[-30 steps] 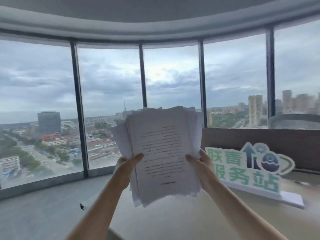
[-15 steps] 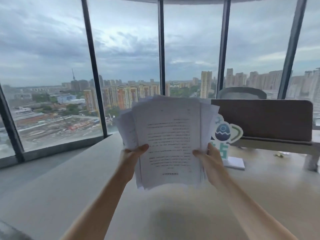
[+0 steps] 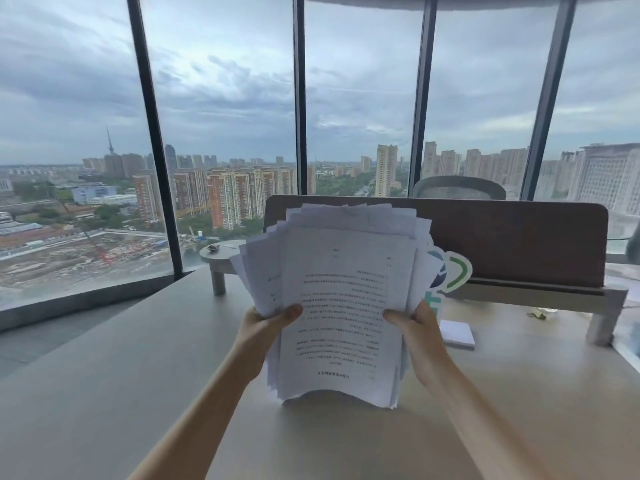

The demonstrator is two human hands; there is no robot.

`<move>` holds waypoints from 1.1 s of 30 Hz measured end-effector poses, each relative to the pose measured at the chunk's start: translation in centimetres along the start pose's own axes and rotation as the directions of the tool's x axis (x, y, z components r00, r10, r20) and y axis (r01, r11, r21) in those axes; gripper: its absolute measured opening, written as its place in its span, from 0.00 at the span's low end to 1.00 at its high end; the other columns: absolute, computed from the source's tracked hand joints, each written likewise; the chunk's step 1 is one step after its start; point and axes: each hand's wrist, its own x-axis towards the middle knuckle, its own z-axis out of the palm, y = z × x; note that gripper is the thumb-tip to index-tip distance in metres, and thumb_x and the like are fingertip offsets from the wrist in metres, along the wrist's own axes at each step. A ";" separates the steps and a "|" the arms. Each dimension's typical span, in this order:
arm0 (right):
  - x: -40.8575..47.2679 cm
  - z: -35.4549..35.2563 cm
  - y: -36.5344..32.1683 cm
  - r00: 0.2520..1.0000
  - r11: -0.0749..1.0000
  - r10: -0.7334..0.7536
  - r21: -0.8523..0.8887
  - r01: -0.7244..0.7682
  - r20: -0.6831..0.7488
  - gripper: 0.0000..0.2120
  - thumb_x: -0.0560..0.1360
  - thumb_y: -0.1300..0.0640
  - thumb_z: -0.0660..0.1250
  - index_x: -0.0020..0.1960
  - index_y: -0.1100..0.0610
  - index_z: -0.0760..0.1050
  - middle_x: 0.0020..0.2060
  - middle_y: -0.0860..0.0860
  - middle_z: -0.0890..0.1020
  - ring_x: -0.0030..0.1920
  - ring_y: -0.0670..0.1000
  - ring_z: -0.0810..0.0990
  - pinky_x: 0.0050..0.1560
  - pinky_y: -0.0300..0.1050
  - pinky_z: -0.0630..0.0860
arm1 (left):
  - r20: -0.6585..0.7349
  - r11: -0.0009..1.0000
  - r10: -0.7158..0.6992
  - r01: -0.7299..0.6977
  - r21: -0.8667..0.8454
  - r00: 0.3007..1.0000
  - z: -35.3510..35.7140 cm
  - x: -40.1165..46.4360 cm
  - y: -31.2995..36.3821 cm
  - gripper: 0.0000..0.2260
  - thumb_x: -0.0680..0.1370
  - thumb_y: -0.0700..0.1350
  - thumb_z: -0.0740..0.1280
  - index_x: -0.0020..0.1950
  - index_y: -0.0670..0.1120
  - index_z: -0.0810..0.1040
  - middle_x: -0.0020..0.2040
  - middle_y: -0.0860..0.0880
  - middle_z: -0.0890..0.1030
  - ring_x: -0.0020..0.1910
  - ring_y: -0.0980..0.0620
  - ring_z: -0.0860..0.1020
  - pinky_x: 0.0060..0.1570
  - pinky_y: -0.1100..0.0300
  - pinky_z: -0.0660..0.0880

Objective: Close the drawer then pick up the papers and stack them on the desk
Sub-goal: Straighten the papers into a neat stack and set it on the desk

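Note:
A loose, fanned bundle of printed white papers [image 3: 341, 296] stands upright in front of me, its bottom edge resting on the pale desk [image 3: 138, 393] and curling there. My left hand [image 3: 263, 327] grips the bundle's left edge with the thumb across the front sheet. My right hand [image 3: 417, 329] grips the right edge the same way. The sheets are uneven at the top and sides. No drawer is in view.
Behind the papers a green and white sign [image 3: 453, 271] on a white base [image 3: 457, 334] is partly hidden. A brown partition [image 3: 519, 244] on a raised shelf [image 3: 540, 296] runs across the desk's back, a chair back [image 3: 459, 188] beyond. Tall windows [image 3: 225, 116] surround the desk.
My view has swung right and down over the desk. The papers, held in both hands throughout, have come down from mid-air until their bottom edge meets the desk top.

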 end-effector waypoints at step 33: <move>-0.8 1.6 -7.7 0.928 0.904 -0.372 -0.225 0.364 0.006 0.24 0.70 0.47 0.75 0.59 0.33 0.66 0.61 0.45 0.78 0.62 0.50 0.79 0.65 0.61 0.75 | 0.152 0.991 0.112 -0.122 0.052 0.982 1.0 -1.2 3.3 0.25 0.67 0.51 0.76 0.60 0.42 0.80 0.54 0.39 0.85 0.52 0.37 0.83 0.54 0.39 0.79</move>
